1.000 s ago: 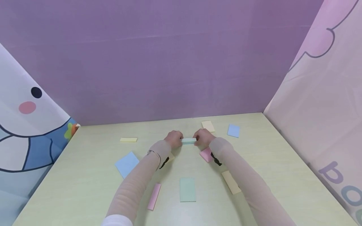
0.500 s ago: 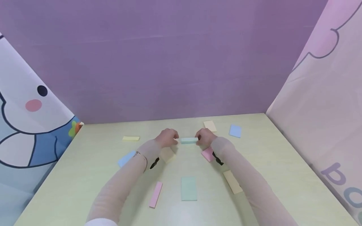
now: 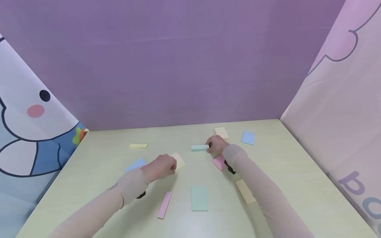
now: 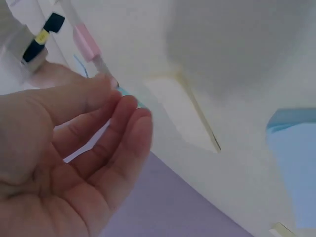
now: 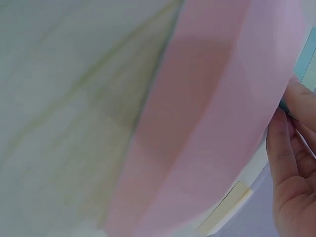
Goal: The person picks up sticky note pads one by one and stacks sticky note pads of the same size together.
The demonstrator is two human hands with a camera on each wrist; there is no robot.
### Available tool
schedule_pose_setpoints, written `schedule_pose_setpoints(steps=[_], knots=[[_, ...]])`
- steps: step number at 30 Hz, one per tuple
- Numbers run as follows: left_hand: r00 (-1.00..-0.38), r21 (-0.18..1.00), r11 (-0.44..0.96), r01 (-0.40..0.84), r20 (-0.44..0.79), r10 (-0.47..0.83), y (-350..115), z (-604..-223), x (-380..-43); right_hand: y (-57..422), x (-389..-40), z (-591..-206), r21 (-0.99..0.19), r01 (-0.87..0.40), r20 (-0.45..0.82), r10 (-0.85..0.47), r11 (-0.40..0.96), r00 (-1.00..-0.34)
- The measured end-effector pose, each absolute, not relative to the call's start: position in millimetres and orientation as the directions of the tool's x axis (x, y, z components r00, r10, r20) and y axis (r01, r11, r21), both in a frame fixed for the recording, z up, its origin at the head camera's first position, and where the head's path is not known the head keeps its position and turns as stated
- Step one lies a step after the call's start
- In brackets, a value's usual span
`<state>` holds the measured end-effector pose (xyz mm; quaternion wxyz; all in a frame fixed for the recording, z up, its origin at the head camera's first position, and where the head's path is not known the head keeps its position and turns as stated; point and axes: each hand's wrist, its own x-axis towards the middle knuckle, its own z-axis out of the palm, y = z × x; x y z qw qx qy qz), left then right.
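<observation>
One teal bar [image 3: 199,148] is sitting behind and left of the pink block [image 3: 219,163] (head) | right hand [image 3: 217,145] is pinching its end; left hand [image 3: 160,167] is hovering left of the block | left wrist: left hand is hanging loosely curled, holding nothing | right wrist: right hand is gripping the bar beyond the block

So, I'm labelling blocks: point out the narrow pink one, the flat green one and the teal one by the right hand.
Narrow pink block [image 3: 164,205], head view: middle of top face.
Flat green block [image 3: 199,198], head view: middle of top face.
Teal block [image 3: 199,148], head view: middle of visible length.
</observation>
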<state>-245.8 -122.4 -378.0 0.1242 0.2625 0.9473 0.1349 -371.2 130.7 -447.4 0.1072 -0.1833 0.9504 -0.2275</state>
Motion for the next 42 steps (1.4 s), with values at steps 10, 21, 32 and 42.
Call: schedule_pose_setpoints(steps=[10, 21, 32, 42], knots=[[-0.852, 0.33, 0.913, 0.241, -0.379, 0.362, -141.1, -382.4, -191.8, 131.4, -369.1, -445.0, -0.481, -0.301, -0.123, -0.404, 0.824, -0.907], [-0.843, 0.297, 0.924, 0.24, -0.408, 0.35, -146.1, -401.5, -166.2, 131.2, -369.1, -444.5, -0.469, -0.289, -0.124, -0.386, 0.835, -0.914], [-0.857, 0.274, 0.939, 0.21, -0.411, 0.311, -146.2, -403.8, -159.4, 128.2, -365.4, -441.9, -0.484, -0.285, -0.133, -0.391, 0.827, -0.911], [-0.857, 0.292, 0.936, 0.199, -0.411, 0.31, -147.0, -402.7, -170.0, 131.5, -369.7, -439.2, -0.489, -0.243, -0.168, -0.363, 0.838, -0.916]])
